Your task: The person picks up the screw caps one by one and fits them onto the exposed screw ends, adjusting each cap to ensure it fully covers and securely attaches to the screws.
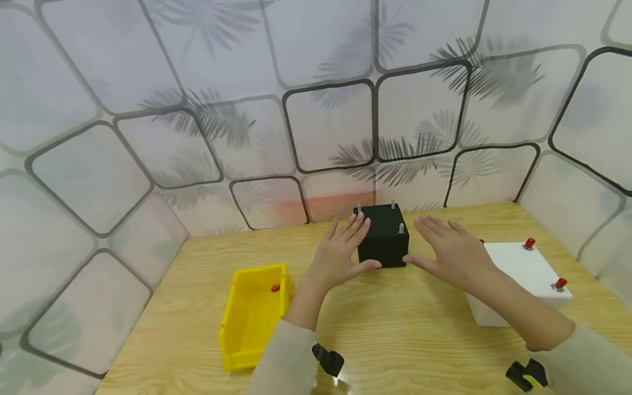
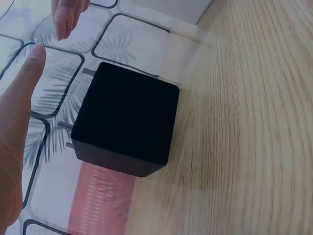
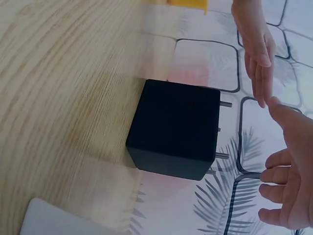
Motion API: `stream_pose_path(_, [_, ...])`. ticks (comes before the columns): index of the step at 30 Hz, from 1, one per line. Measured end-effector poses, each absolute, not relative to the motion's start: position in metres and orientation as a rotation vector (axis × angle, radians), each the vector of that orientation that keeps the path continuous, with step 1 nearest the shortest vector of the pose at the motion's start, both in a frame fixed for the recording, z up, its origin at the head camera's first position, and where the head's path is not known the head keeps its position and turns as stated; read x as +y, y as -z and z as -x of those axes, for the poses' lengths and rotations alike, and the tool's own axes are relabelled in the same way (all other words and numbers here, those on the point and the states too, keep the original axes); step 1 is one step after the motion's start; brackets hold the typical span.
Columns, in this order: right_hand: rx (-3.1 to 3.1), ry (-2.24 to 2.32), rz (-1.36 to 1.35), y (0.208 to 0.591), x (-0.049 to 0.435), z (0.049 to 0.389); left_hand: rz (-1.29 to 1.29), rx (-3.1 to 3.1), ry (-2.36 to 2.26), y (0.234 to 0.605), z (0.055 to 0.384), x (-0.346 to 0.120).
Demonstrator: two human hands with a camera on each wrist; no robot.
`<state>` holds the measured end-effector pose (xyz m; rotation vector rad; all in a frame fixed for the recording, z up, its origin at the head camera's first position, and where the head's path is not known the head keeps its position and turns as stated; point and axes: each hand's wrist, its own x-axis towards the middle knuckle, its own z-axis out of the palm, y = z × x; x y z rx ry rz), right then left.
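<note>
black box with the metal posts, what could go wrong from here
The metal posts stick up from the black box, so the left hand or right hand could catch on them if lowered.

The box sits close to the wall; a push backwards might bump it.

The right forearm passes near the white box, so it might brush a red cap there.

No text, label, brand, number or sign can be read here
</note>
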<state>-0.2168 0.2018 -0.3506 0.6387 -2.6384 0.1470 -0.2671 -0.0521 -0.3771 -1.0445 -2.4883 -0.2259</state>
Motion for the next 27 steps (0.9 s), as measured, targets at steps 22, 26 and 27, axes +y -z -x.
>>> stream_pose_path(22, [-2.966,-0.626,-0.397,0.361,0.183,0.261,1.037,-2.630,0.449,0.385,0.294,-0.055])
stream_pose_path(26, [-2.945,-0.740,-0.372,0.368,0.182,0.270,1.034,-2.607,0.430,0.387,0.300,-0.056])
stream_pose_path(27, [-2.938,-0.757,-0.359,0.370,0.182,0.272,1.033,-2.601,0.421,0.388,0.301,-0.057])
